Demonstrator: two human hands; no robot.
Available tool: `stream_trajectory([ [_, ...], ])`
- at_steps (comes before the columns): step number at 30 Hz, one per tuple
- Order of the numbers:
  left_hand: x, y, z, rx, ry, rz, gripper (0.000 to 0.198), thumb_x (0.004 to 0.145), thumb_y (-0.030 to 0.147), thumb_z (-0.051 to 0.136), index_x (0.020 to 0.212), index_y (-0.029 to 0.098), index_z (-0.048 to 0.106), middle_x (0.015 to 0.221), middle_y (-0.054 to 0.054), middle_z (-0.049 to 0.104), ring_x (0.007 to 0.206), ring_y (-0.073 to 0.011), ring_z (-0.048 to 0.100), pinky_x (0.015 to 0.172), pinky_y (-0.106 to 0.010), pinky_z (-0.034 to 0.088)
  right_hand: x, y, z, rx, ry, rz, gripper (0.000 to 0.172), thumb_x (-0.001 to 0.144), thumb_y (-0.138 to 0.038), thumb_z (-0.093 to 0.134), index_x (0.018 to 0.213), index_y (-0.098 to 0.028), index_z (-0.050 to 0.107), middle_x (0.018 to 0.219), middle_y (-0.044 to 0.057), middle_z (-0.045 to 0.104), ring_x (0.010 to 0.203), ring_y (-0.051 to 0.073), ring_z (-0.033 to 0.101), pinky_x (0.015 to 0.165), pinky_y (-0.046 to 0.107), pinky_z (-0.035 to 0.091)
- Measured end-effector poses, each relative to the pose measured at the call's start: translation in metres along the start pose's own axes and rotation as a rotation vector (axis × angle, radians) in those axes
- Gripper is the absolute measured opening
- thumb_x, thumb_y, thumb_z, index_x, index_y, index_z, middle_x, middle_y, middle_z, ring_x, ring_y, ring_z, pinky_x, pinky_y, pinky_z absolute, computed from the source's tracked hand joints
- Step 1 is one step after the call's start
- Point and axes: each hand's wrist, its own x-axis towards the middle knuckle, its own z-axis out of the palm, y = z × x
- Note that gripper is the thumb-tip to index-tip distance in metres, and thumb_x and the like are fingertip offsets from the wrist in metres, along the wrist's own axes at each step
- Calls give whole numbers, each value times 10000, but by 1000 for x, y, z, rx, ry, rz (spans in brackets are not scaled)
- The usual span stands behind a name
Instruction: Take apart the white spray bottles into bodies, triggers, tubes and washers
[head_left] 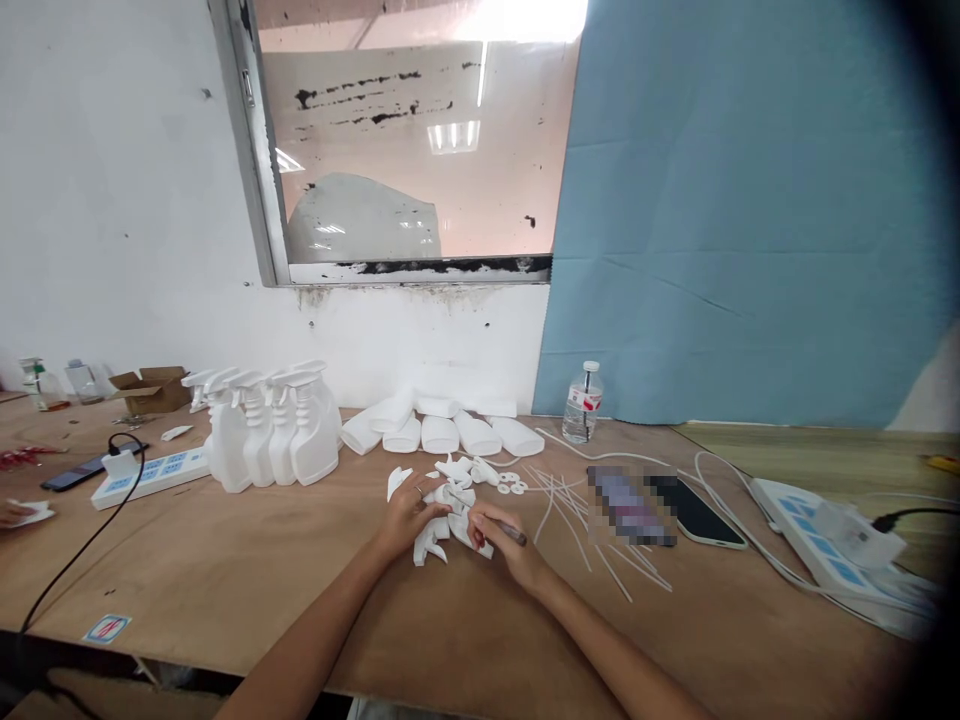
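Several white trigger spray heads (pixel 430 541) lie in a loose pile in the middle of the table. My left hand (pixel 405 515) curls over the pile, thumb and fingers closed around a white spray head (pixel 444 495). Just to its right, my right hand (pixel 504 540) grips a slim, pen-like tool (pixel 513 533) with a dark handle. The tool's tip is hidden by the fingers and white parts, so its kind cannot be told. Small white rings (pixel 512 483) lie beyond the right hand, and thin white tubes (pixel 574 515) are scattered to its right.
Assembled white spray bottles (pixel 313 440) stand at the left, beside white bottles lying down (pixel 439 434). A water bottle (pixel 582 405), phones (pixel 701 510), and power strips (pixel 814 540) with cables sit around. At the far left edge, another person's hand (pixel 11 514) shows.
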Motion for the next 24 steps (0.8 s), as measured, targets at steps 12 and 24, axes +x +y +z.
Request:
stream_trajectory([
  [12,0,6,-6,43,-146,89,307,895,346,540,1173,226,594,1048,-71,672,993,-219,572,874,-376,482,6,4,-3,512,186,201,310,802,-335,553,546,-185,462,456,-56,370,398,103,408,467,263,241],
  [24,-1,8,-3,12,-131,87,295,903,372,519,1127,209,618,1027,-61,680,960,-217,586,855,-371,486,8,-2,-8,742,115,373,286,777,-363,556,572,-196,446,446,-61,363,394,100,387,453,255,236],
])
